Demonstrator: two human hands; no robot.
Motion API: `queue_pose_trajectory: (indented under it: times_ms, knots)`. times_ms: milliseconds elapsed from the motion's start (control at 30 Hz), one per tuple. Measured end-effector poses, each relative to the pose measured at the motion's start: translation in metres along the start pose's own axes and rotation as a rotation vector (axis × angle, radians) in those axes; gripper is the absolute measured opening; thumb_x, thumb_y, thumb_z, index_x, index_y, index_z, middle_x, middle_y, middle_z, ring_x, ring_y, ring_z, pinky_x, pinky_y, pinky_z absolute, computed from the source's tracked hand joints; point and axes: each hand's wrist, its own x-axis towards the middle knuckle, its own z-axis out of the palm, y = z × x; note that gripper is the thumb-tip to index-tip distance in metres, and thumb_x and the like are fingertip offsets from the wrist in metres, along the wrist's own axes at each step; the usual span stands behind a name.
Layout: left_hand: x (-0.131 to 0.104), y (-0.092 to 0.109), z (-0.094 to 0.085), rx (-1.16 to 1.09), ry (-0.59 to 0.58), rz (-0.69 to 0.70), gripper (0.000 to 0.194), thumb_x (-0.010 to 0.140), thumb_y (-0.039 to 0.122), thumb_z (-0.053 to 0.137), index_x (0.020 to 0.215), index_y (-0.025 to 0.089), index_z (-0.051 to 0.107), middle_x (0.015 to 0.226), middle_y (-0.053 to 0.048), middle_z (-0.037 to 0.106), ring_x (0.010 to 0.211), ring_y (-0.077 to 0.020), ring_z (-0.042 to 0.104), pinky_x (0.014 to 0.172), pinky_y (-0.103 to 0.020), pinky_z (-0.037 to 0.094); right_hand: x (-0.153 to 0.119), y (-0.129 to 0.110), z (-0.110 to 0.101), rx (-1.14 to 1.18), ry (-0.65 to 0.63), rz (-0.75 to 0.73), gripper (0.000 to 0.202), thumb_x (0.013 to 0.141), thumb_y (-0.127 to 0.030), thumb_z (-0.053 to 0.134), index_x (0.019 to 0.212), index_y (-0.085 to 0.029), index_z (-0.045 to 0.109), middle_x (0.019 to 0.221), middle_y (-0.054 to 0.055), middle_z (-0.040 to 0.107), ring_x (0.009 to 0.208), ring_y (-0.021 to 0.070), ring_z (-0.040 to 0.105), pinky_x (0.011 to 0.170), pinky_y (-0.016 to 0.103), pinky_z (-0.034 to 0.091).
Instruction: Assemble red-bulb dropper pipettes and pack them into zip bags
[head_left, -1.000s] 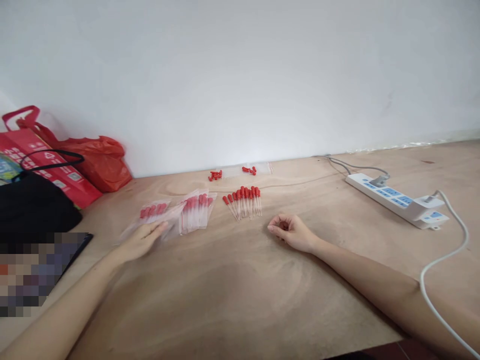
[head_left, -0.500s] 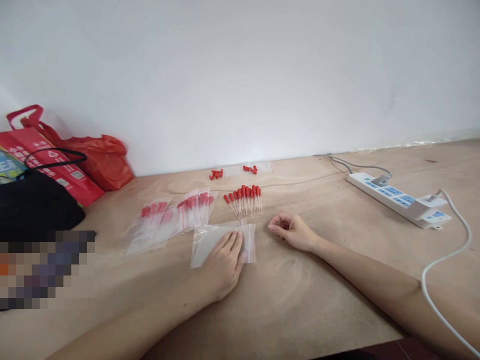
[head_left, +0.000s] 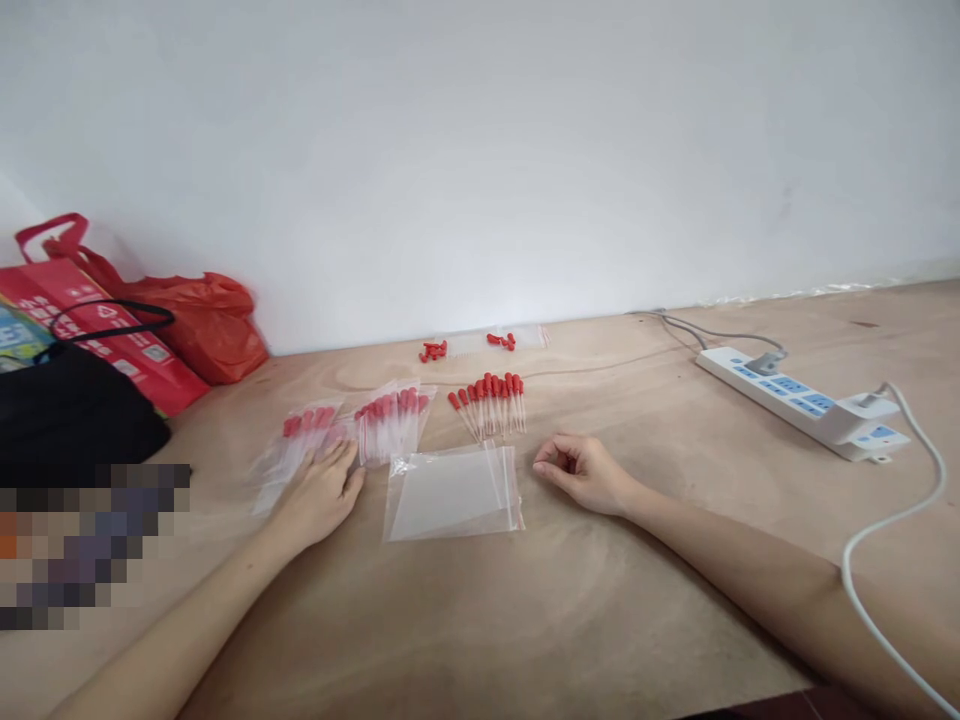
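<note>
My left hand [head_left: 321, 492] lies with its fingers stretched out over the lower right part of a clear zip bag [head_left: 281, 485] holding several red-bulbed droppers [head_left: 309, 420]. Just right of it, more bagged droppers [head_left: 394, 410] overlap in their clear zip bags. Flat in the middle of the table is a small stack of zip bags [head_left: 450, 492] with no droppers visible inside. Loose droppers [head_left: 495, 400] fan out side by side behind that stack, red bulbs pointing away from me. My right hand [head_left: 581, 472] rests on the table right of the stack, fingers curled closed, nothing visible in them.
Loose red rubber bulbs [head_left: 433, 351] lie near the wall, beside a flat clear bag [head_left: 532, 337] with red bulbs on it. At right stands a white power strip [head_left: 795, 395] with a white cable [head_left: 855, 540] crossing my right forearm. Red bags [head_left: 210, 320] and a black bag [head_left: 75, 410] fill the left.
My left hand has left the middle stack of zip bags and moved left onto the bagged droppers. My right hand has stayed almost in place, curled.
</note>
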Motion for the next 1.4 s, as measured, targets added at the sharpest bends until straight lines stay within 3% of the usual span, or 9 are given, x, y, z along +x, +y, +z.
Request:
queue_pose_trajectory:
  times_ms: [233,367,467,600,800,900,1033,1200,1400]
  knots:
    - [-0.002,0.008,-0.020,-0.112,0.387,-0.117,0.043,0.085,0.025,0.024,0.111,0.009,0.053,0.107,-0.014,0.061,0.097,-0.0278,0.058,0.080,-0.042,0.047,0.000,-0.004,0.001,-0.078,0.023,-0.004,0.012,0.072,-0.028,0.052,0.069,-0.017,0.057,0.061,-0.001,0.053,0.051,0.0079,0.045,0.047,0.020,0.034]
    - [-0.011,0.033,-0.026,-0.196,0.614,0.079,0.040,0.086,0.026,0.027,0.115,0.012,0.050,0.116,-0.011,0.056,0.112,-0.0229,0.048,0.094,-0.040,0.040,0.003,-0.022,0.012,-0.222,0.031,0.134,0.025,0.071,-0.043,0.053,0.064,-0.019,0.058,0.059,-0.001,0.057,0.053,0.0098,0.049,0.049,0.022,0.033]
    - [-0.021,0.065,-0.017,-0.286,0.501,0.306,0.041,0.087,0.026,0.027,0.113,0.007,0.051,0.116,-0.014,0.055,0.111,-0.0223,0.049,0.096,-0.041,0.038,0.009,-0.038,0.022,-0.352,0.012,0.250,0.034,0.063,-0.055,0.056,0.062,-0.021,0.058,0.064,-0.001,0.061,0.060,0.0128,0.053,0.050,0.023,0.030]
    - [-0.030,0.098,-0.007,-0.363,0.208,0.354,0.041,0.089,0.023,0.023,0.117,0.007,0.049,0.120,-0.013,0.052,0.114,-0.0231,0.045,0.094,-0.044,0.039,0.015,-0.051,0.034,-0.450,-0.029,0.298,0.042,0.057,-0.061,0.057,0.067,-0.020,0.058,0.069,0.001,0.062,0.065,0.0158,0.056,0.050,0.023,0.030]
    - [-0.035,0.110,-0.009,-0.269,0.121,0.370,0.041,0.086,0.017,0.025,0.120,0.006,0.046,0.123,-0.015,0.048,0.116,-0.0274,0.042,0.092,-0.049,0.039,0.013,-0.054,0.043,-0.484,-0.102,0.214,0.020,0.068,-0.037,0.054,0.069,-0.019,0.060,0.066,0.003,0.061,0.065,0.0150,0.055,0.054,0.023,0.032]
    - [-0.040,0.111,-0.011,-0.176,0.199,0.420,0.040,0.087,0.020,0.025,0.117,0.008,0.050,0.118,-0.014,0.054,0.110,-0.0272,0.049,0.087,-0.046,0.043,0.015,-0.043,0.023,-0.361,-0.196,0.233,0.015,0.068,-0.030,0.054,0.068,-0.016,0.059,0.062,0.002,0.059,0.058,0.0120,0.052,0.049,0.020,0.032]
    - [-0.045,0.117,-0.018,-0.092,0.273,0.491,0.039,0.087,0.022,0.026,0.110,0.009,0.055,0.113,-0.013,0.058,0.103,-0.0247,0.055,0.081,-0.039,0.048,0.033,-0.014,-0.035,-0.235,-0.405,0.240,0.013,0.065,-0.026,0.058,0.070,-0.014,0.059,0.063,0.000,0.058,0.057,0.0106,0.051,0.049,0.019,0.034]
    - [-0.037,0.136,-0.024,-0.086,0.303,0.564,0.037,0.086,0.020,0.028,0.106,0.007,0.057,0.110,-0.015,0.059,0.104,-0.0264,0.054,0.083,-0.040,0.046,0.068,0.027,-0.098,-0.587,-0.114,0.156,0.003,0.062,-0.016,0.054,0.064,-0.016,0.057,0.058,-0.002,0.052,0.056,0.0103,0.047,0.052,0.020,0.032]
    - [-0.024,0.158,-0.027,-0.190,0.237,0.572,0.037,0.086,0.022,0.031,0.107,0.005,0.056,0.111,-0.019,0.057,0.103,-0.0293,0.053,0.080,-0.042,0.046,0.084,0.041,-0.099,-0.533,-0.055,0.158,0.012,0.067,-0.025,0.052,0.071,-0.015,0.057,0.061,-0.001,0.053,0.059,0.0109,0.047,0.055,0.022,0.034]
